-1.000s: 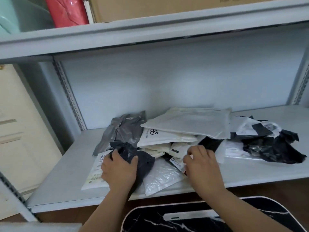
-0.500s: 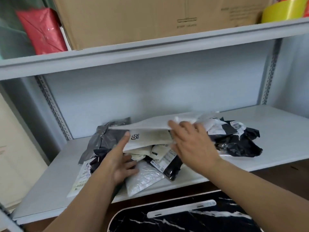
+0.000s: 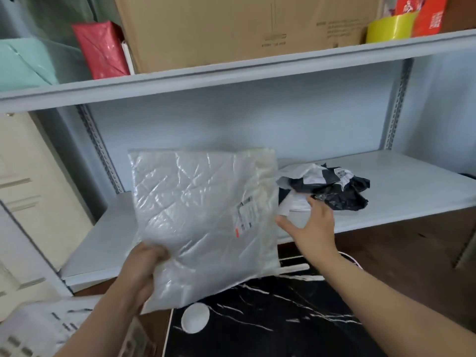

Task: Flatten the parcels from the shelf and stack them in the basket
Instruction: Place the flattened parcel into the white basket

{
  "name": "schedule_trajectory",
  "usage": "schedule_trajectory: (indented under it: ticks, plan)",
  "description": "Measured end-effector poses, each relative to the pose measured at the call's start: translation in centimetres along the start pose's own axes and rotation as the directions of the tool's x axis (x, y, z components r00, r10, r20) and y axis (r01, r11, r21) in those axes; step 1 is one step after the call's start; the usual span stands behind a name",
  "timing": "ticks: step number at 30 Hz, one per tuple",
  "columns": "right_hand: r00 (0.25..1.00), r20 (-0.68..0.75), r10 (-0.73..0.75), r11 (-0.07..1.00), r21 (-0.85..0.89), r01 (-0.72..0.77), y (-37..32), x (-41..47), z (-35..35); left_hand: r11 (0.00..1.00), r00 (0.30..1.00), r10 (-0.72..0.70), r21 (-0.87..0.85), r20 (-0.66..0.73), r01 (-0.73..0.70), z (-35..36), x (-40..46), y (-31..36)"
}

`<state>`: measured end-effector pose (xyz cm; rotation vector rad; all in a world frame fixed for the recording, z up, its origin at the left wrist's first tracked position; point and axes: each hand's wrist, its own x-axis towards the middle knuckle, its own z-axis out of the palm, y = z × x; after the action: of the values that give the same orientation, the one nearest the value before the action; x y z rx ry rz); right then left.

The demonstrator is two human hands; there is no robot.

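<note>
Your left hand [image 3: 140,269] has its fingers curled round the lower-left corner of the big square translucent-white plastic mailer [image 3: 203,225], holding it up on edge, tilted, in front of the grey metal shelf [image 3: 401,191]. Your right hand [image 3: 313,225] is spread and holding nothing, just right of the mailer's right edge — apart from it, not touching. That's the gap that matters: the free edge lies straight left of those open fingers, so I'd guess the right hand is the one to catch it and press the thing flat. The mailer's long side runs roughly top to bottom. Right of the mailer on the shelf sits a crumpled black-and-white plastic parcel [image 3: 332,186] still waiting. Below the mailer there's a black marble-patterned surface [image 3: 270,325] — can't tell if that's the basket.
</note>
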<state>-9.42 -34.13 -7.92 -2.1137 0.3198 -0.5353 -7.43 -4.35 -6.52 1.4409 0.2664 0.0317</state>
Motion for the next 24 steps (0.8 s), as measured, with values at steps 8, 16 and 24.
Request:
schedule_trajectory:
  ticks: [8,16,24]
  plan:
    - [0.807,0.538,0.243,0.701,0.478,-0.53,3.5,-3.3,-0.6,0.955,0.957,-0.271,0.092,-0.105,0.281,-4.2,-2.7,-4.5]
    - [0.831,0.385,0.402,0.797,0.301,-0.525,8.9,-9.7,3.9,0.583,0.945,-0.219,0.744,-0.243,0.327,-5.8,-2.9,-14.6]
    - [0.785,0.534,0.313,0.914,-0.395,-0.096,13.3,-10.5,6.4,0.216,0.917,-0.357,0.939,-0.18,0.269,-3.9,-3.6,-20.1]
